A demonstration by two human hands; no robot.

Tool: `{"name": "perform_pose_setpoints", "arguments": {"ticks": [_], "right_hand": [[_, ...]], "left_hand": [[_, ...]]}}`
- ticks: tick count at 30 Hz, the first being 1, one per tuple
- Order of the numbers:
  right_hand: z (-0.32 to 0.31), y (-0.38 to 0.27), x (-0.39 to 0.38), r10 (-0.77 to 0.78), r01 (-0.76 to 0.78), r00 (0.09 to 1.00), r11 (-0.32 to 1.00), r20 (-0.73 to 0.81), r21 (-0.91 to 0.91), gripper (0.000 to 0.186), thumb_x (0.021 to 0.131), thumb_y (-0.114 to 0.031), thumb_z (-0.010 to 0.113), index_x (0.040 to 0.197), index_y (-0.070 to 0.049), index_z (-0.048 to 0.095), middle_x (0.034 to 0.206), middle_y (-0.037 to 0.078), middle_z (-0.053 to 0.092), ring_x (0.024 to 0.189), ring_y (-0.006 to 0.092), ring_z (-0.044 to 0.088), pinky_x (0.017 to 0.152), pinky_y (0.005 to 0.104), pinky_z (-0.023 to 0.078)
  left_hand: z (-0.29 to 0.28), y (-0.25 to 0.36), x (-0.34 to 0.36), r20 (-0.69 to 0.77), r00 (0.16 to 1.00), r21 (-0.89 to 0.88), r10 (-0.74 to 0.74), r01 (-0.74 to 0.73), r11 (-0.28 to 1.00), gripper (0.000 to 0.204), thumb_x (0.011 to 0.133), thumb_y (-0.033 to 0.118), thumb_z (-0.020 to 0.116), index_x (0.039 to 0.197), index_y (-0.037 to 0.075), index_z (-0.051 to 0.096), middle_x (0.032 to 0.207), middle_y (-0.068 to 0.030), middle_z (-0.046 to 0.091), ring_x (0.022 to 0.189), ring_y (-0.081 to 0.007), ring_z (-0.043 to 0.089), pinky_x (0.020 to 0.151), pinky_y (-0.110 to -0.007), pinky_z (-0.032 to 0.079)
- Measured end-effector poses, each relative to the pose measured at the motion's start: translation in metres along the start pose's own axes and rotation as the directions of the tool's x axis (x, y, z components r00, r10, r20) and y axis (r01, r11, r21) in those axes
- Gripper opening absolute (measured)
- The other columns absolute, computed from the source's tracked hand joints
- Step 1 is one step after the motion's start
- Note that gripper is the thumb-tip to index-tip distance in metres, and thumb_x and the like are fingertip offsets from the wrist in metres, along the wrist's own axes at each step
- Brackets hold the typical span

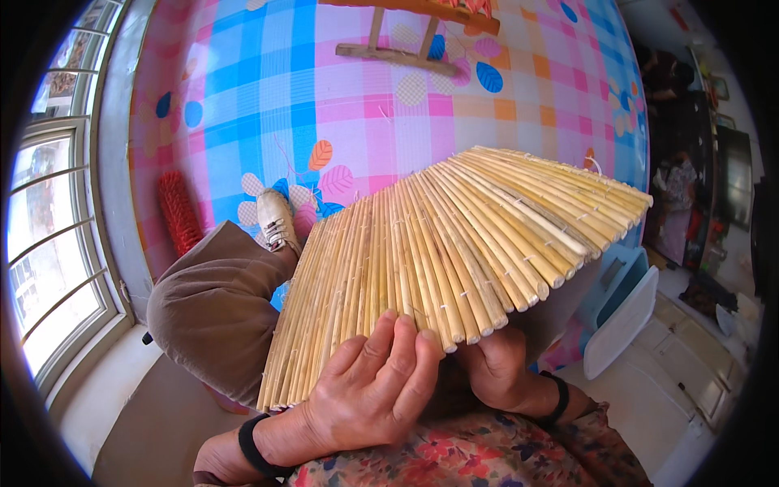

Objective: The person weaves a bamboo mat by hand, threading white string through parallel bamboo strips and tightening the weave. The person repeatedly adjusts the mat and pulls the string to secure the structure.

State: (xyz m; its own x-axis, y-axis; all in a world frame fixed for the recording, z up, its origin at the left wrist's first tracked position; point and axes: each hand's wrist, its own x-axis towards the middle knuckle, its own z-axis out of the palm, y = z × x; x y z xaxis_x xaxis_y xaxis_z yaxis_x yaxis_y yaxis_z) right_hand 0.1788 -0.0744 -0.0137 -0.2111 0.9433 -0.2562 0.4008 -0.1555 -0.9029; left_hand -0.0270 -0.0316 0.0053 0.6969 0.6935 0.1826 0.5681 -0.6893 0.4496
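Note:
A mat of pale yellow reed stalks (365, 268), bound side by side with white thread stitches, lies across my lap and fans out to the right. My left hand (377, 385) is at its near edge, with bent fingertips pressed together on the stalk ends near the middle. Just to the right, my right hand (497, 369) reaches up under the same edge. The mat covers its fingers, so their grip is hidden. A loop of white thread (595, 165) stands up at the mat's far right edge.
A checked, leaf-patterned sheet (268, 73) covers the floor ahead. On it stands a wooden rack (398, 58). A red bristly roll (178, 213) lies at left, below the barred window (57, 219). A blue bin (613, 284) with a white lid (623, 325) is at right.

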Motion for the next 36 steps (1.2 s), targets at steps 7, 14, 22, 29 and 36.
{"name": "perform_pose_setpoints", "arguments": {"ticks": [7, 14, 22, 29, 36], "right_hand": [[-0.007, -0.011, 0.017, 0.235, -0.229, 0.972, 0.960, -0.021, 0.162, 0.015, 0.096, -0.008, 0.059, 0.109, -0.001, 0.060, 0.068, 0.006, 0.056, 0.060, 0.0093, 0.052, 0.057, 0.0298, 0.047], [-0.001, -0.013, 0.011, 0.333, -0.302, 0.943, 0.830, 0.016, 0.469, 0.018, 0.098, -0.007, 0.052, 0.114, 0.001, 0.055, 0.079, 0.001, 0.056, 0.062, 0.0073, 0.054, 0.047, 0.0215, 0.043], [-0.006, 0.001, 0.014, 0.272, -0.256, 0.962, 0.884, 0.014, 0.390, 0.011, 0.096, -0.008, 0.053, 0.101, 0.001, 0.054, 0.071, 0.003, 0.054, 0.051, 0.0093, 0.050, 0.044, 0.0234, 0.040], [-0.001, 0.000, 0.021, 0.288, -0.259, 0.957, 0.895, -0.026, 0.364, 0.008, 0.094, -0.006, 0.052, 0.096, 0.001, 0.055, 0.067, 0.003, 0.053, 0.048, 0.0099, 0.048, 0.042, 0.0247, 0.039], [0.002, -0.006, 0.031, 0.403, -0.362, 0.915, 0.809, 0.012, 0.463, 0.015, 0.098, -0.010, 0.048, 0.103, 0.000, 0.058, 0.066, 0.001, 0.051, 0.050, 0.0087, 0.046, 0.040, 0.0239, 0.036]], "left_hand": [[0.007, 0.003, 0.012, -0.015, 0.999, 0.032, -0.036, 0.036, 0.999, 0.035, 0.083, 0.015, 0.059, 0.113, -0.004, 0.058, 0.103, -0.0152, 0.064, 0.090, -0.0251, 0.066, 0.072, -0.032, 0.049], [0.013, 0.004, 0.015, -0.024, 0.996, 0.066, -0.085, 0.087, 0.994, 0.039, 0.081, 0.013, 0.058, 0.116, -0.002, 0.051, 0.098, -0.0111, 0.060, 0.080, -0.0213, 0.064, 0.068, -0.033, 0.048], [0.016, 0.007, 0.010, -0.067, 0.995, 0.043, -0.067, 0.070, 0.997, 0.033, 0.082, 0.002, 0.054, 0.114, -0.003, 0.052, 0.100, -0.0175, 0.062, 0.085, -0.0309, 0.063, 0.073, -0.039, 0.048], [0.025, 0.000, 0.013, -0.119, 0.992, 0.053, -0.033, 0.039, 0.998, 0.027, 0.081, 0.001, 0.054, 0.109, -0.002, 0.052, 0.086, -0.0142, 0.061, 0.076, -0.0310, 0.062, 0.067, -0.041, 0.048], [0.025, -0.004, 0.015, -0.108, 0.993, 0.112, -0.047, 0.059, 0.992, 0.027, 0.080, 0.007, 0.055, 0.106, 0.000, 0.052, 0.085, -0.0120, 0.062, 0.078, -0.0277, 0.064, 0.069, -0.039, 0.048]]}}
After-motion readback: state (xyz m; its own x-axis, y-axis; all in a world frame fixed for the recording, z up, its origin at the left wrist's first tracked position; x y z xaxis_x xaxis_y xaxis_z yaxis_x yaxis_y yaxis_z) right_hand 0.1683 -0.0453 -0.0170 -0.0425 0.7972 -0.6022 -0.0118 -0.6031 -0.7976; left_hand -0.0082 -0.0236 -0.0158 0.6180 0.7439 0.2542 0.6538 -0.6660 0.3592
